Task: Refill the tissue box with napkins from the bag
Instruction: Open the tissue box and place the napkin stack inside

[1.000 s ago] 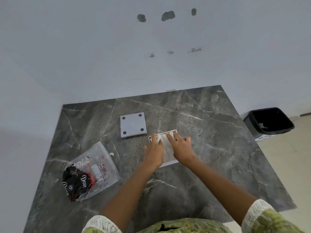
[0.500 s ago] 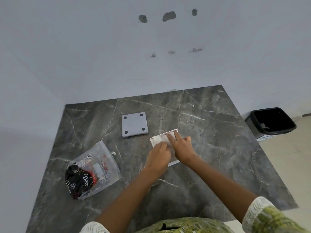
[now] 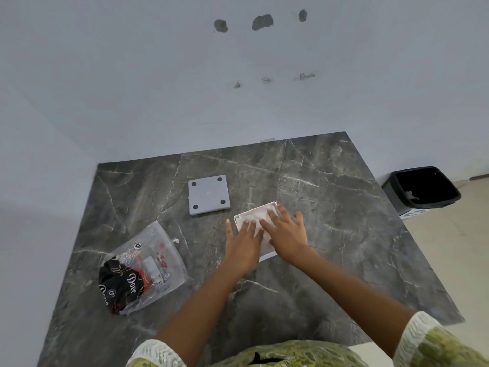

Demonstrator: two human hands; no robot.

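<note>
At the left of the dark marbled desk [image 3: 330,234] lies the napkin bag [image 3: 144,266], a clear plastic pouch lying flat and crumpled, its long axis running from the near-left corner up toward the far right. Its near-left end is filled with black and red print carrying white lettering, while the far end is see-through.

Further back, toward the middle of the desk, a square grey lid [image 3: 208,194] lies flat with four dark round pads at its corners, well apart from the bag and just beside the box.

Right of centre sits the tissue box [image 3: 251,215], a white, shallow, open-topped tray lying flat on the desk. Its long axis runs from near to far, tilted slightly so the far end leans right. White napkins [image 3: 258,214] fill its inside, their surface a little rumpled.

The left hand [image 3: 242,246] lies palm down over the near-left part of the box, fingers spread flat on the napkins, thumb stretched out over the desk; its grip is open and pinches nothing. The right hand [image 3: 287,234] lies palm down over the right side, fingers spread on the napkins and the box rim, likewise grasping nothing.

On the floor at the far right stands a black waste bin [image 3: 420,190].
</note>
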